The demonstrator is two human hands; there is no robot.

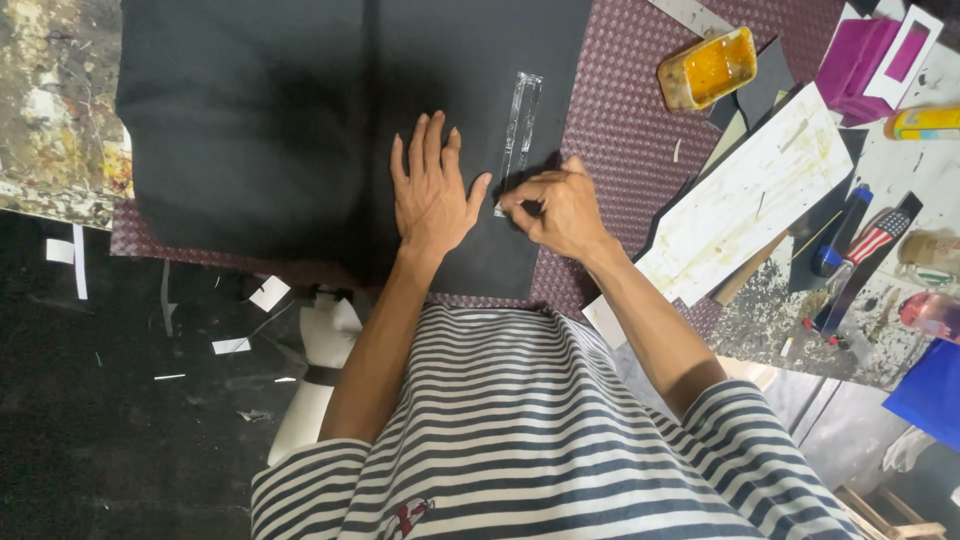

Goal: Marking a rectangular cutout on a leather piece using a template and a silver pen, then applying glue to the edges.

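Note:
A large black sheet (270, 110) lies flat on a maroon woven mat (625, 120). My left hand (432, 190) presses flat on the sheet, fingers spread. A clear plastic ruler (520, 125) lies on the sheet just right of that hand. My right hand (558, 208) is pinched at the ruler's near end, fingers closed on a small thin tool that I cannot make out.
An open tub of yellow glue (706, 68) sits at the back right. A glue-stained white board (745, 200), a purple box (868, 55), a yellow tube (925, 122) and dark tools (838, 235) crowd the right side. Paper scraps (268, 293) lie on the dark floor at left.

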